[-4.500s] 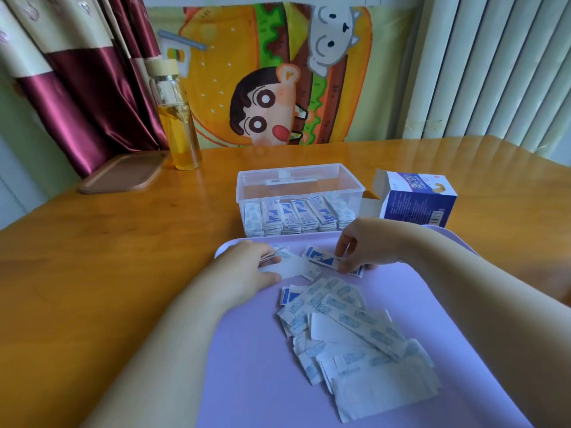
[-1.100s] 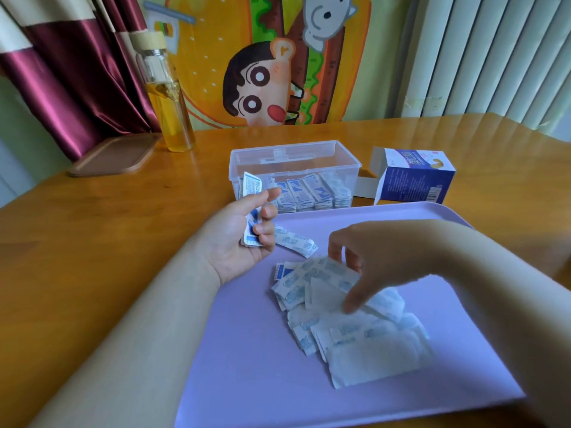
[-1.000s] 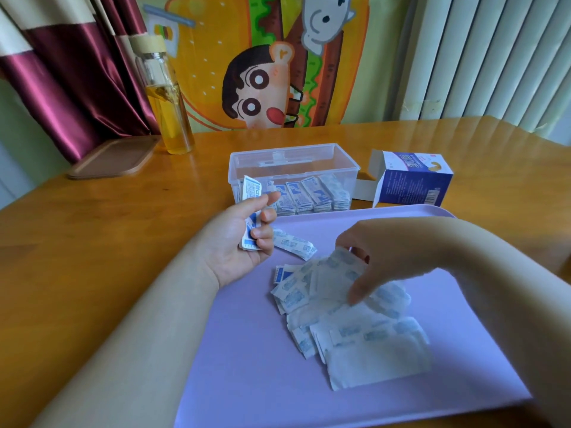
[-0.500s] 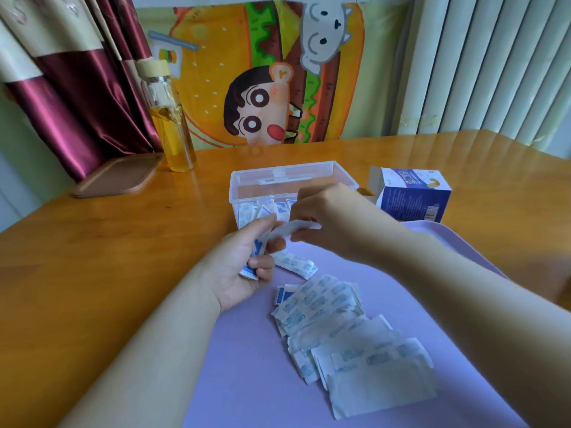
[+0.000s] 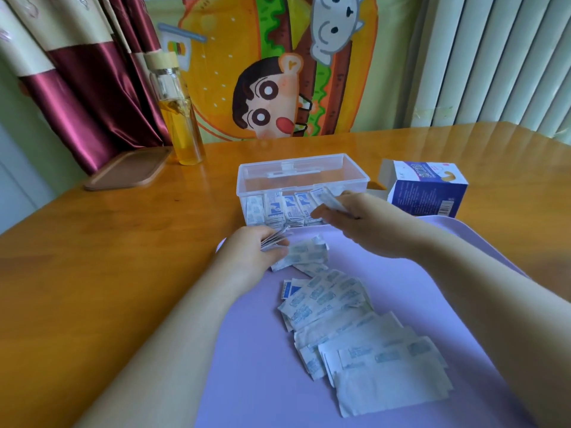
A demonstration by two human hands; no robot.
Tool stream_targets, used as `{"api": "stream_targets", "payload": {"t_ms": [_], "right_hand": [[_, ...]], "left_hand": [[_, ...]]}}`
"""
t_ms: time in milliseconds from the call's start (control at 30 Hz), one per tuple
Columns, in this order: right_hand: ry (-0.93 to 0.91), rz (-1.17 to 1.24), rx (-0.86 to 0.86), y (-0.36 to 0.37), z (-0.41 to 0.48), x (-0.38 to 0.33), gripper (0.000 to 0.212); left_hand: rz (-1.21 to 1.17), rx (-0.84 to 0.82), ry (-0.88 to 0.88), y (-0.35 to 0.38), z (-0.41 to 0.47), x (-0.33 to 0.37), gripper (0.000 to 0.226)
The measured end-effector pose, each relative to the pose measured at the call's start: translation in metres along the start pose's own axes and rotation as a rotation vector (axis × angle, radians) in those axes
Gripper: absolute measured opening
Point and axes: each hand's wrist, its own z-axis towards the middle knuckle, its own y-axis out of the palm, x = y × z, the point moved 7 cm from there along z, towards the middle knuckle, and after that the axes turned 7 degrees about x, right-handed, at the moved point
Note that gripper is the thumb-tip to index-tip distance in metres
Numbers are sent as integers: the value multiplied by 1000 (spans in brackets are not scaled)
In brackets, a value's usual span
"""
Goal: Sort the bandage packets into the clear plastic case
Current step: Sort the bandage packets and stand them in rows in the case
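Your right hand (image 5: 361,223) is now bringing a pinched packet (image 5: 330,201) to the case (image 5: 247,183) mid-frame; left hand (image 5: 250,254) is gripping a stack (image 5: 273,240). Looking light, floppy: pinch flat faces.

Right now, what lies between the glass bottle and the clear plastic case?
Only bare wooden table. Nothing stands between the glass bottle and the clear plastic case, as the head view shows.

The tabletop (image 5: 92,273) is glossy varnished wood; the far case (image 5: 309,168) is smooth clear plastic; the near purple mat (image 5: 262,381) looks matt, its packets (image 5: 364,341) papery.
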Motion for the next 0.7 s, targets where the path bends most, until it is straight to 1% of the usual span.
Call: {"api": "stream_targets", "payload": {"t_ms": [67,100,133,167,233,300,367,467,500,567,633,667,700], "right_hand": [[72,0,-69,11,-1,4,24],[129,47,-108,17,-3,7,15],[191,129,-143,22,-4,10,12],[245,223,-175,27,-5,12,15],[300,334,-195,32,-6,16,18],[266,301,-185,32,-6,14,16],[158,213,-131,28,-4,6,17],[38,183,-52,26,1,1,25],[21,166,-34,27,2,1,24],[13,123,5,30,5,8,15],[8,8,83,27,6,12,36],[-19,-11,127,21,6,8,39],[-53,-1,135,14,5,1,35]], "left_hand": [[20,22,36,1,1,0,4],[15,47,47,-1,2,1,8],[9,83,48,-3,3,1,18],[3,134,42,-8,4,1,25],[-54,237,30,-18,6,1,23],[-149,292,16,-24,6,1,17],[-196,309,12,-26,5,2,14],[-252,343,17,-31,5,3,13],[-262,351,16,-32,5,2,13],[-263,356,16,-33,5,1,14],[-261,354,15,-33,4,2,14],[-258,356,12,-33,4,2,14],[-254,359,13,-33,3,2,15]]}}
